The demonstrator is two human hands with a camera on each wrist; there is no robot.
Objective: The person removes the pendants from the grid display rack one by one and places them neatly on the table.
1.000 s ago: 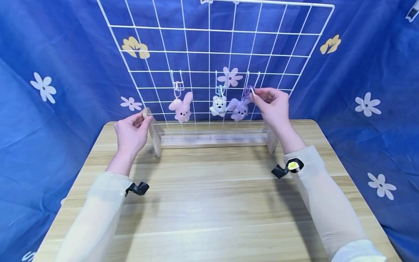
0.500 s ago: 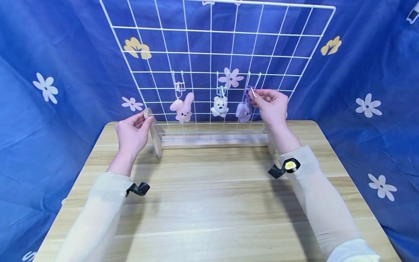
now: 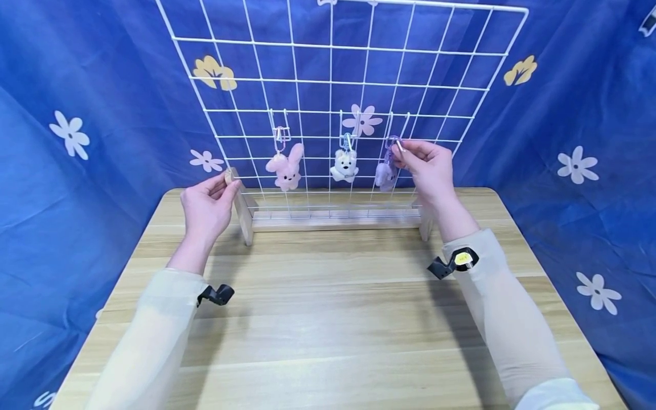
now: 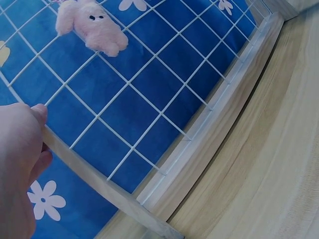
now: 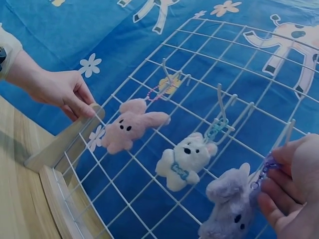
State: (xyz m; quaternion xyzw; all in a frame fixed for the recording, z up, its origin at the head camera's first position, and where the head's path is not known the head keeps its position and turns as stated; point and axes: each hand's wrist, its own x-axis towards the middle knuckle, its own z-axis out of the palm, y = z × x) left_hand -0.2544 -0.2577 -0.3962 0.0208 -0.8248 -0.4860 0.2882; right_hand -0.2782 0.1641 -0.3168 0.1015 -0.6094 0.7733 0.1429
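Note:
My left hand (image 3: 207, 208) grips the top of the left wooden upright (image 4: 112, 191) of a stand holding a white wire grid (image 3: 331, 81). At the right, my right hand (image 3: 427, 168) pinches the purple chain (image 5: 269, 165) of a purple plush keychain (image 5: 227, 204) at a hook's tip. The plush dangles beside my fingers, turned sideways in the head view. To its left hang a white bear plush keychain (image 5: 183, 162) on a blue chain and a pink bunny plush keychain (image 3: 286, 172) on a pink chain, each from its own hook. My fingers partly cover the purple clasp.
The stand's wooden base bar (image 3: 333, 221) rests on a light wood table (image 3: 328, 319) near its back edge. Behind the grid and along both sides hangs a blue curtain (image 3: 569, 216) with flower prints.
The purple plush has swung from facing forward to sideways and hangs slightly farther right. My right hand stays at the hook with small shifts. The left hand keeps its hold on the upright.

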